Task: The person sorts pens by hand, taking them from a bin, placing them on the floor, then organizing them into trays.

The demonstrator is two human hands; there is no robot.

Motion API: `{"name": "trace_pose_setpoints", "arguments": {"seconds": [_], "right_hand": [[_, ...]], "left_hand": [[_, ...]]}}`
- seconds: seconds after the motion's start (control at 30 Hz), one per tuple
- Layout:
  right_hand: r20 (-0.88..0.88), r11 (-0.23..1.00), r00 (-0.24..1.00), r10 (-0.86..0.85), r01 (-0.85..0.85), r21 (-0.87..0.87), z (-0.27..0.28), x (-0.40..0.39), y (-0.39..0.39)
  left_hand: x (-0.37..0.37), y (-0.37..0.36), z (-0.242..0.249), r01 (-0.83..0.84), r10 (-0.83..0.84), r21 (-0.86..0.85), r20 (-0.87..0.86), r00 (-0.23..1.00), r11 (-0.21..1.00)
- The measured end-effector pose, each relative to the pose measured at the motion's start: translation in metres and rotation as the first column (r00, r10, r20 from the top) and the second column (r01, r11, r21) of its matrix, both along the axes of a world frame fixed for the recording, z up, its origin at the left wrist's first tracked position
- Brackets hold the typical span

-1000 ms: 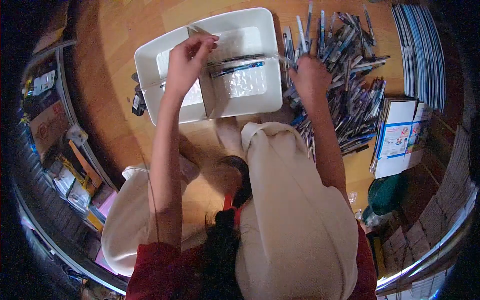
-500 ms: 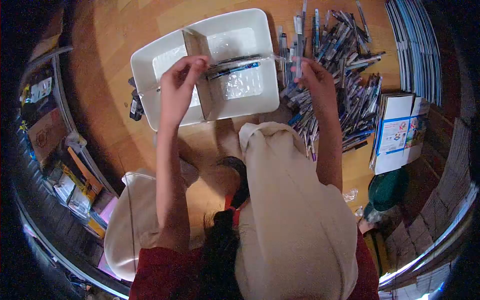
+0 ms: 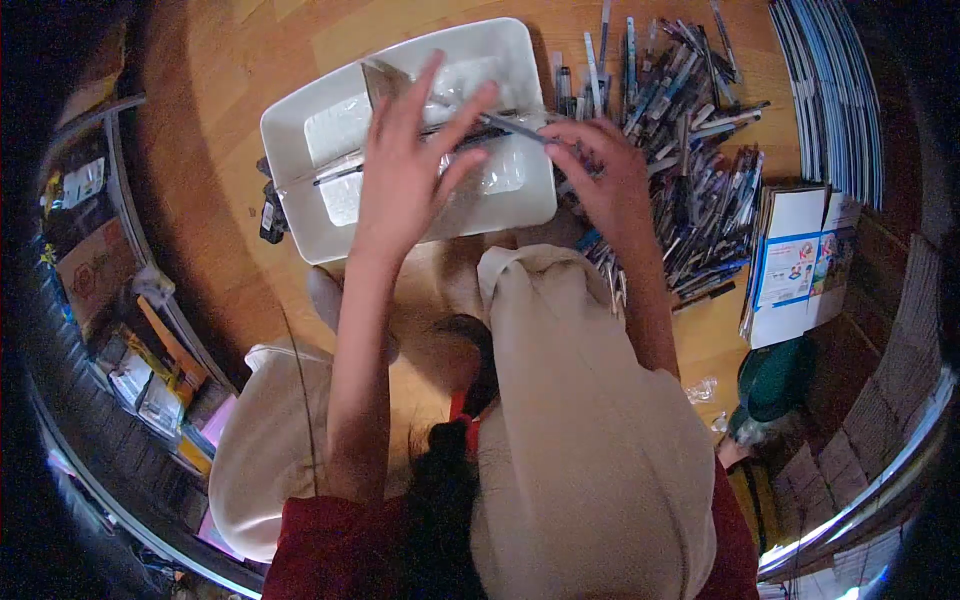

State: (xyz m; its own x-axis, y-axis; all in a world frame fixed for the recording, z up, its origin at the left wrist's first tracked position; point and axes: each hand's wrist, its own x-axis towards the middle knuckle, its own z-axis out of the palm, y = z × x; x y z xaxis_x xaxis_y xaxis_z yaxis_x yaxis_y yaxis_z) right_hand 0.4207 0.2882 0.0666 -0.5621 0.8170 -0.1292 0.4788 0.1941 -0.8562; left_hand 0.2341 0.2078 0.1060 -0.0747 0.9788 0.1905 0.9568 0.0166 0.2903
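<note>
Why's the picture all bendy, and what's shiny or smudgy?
Head view: black corners, and the blue-and-white stack of thin books looks curved, probably from a wide lens; head view: glare inside the glossy white rectangular tub; head view: the slim dark pen and spread left hand look slightly blurred.

One head-worn view, peering forward and steeply down; a beige trouser leg (image 3: 590, 420) looms close at lower centre; the white tray (image 3: 538, 185) sits farther off, upper centre; wide-angle sides bow, corners black.
</note>
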Motion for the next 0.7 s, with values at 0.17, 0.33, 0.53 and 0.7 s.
{"name": "trace_pose_setpoints", "arguments": {"seconds": [0.17, 0.33, 0.53, 0.7], "right_hand": [[-0.135, 0.996, 0.99, 0.046, -0.034, 0.087, -0.001, -0.01, -0.009], [-0.191, 0.987, 0.977, -0.1, 0.122, 0.104, -0.004, -0.001, 0.0], [-0.226, 0.917, 0.893, -0.389, 0.399, 0.003, -0.02, 0.03, 0.02], [-0.173, 0.889, 0.873, -0.455, 0.456, -0.038, -0.03, 0.041, 0.015]], "left_hand": [[0.002, -0.003, -0.027, 0.05, -0.045, -0.166, 0.03, 0.999, 0.985], [-0.014, 0.009, -0.032, -0.009, 0.055, -0.187, 0.243, 0.969, 0.982], [-0.038, 0.036, -0.053, -0.285, 0.34, -0.442, 0.05, 0.939, 0.851], [-0.04, 0.044, -0.075, -0.214, 0.236, -0.493, -0.018, 0.972, 0.843]]}}
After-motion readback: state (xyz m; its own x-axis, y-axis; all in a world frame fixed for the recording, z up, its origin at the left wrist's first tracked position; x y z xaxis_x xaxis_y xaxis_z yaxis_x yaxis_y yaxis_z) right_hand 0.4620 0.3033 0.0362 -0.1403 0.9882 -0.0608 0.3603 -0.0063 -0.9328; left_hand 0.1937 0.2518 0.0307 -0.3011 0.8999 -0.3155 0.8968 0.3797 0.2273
